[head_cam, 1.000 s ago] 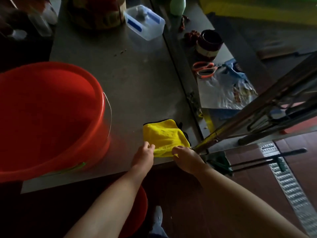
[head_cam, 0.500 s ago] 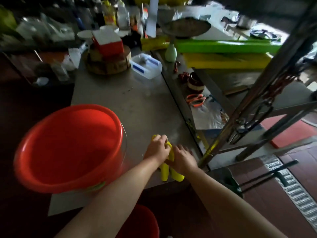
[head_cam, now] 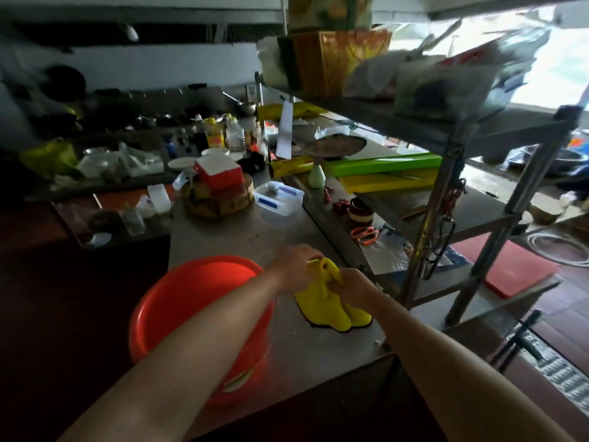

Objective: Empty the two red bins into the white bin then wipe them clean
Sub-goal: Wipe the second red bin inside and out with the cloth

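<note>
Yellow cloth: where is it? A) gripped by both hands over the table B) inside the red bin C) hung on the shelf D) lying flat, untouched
A: the left hand and right hand both grip the cloth at its top, right of the red bin.

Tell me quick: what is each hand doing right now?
Left hand: fingers curled round the top of the yellow cloth.
Right hand: grips the same cloth beside it.
</note>
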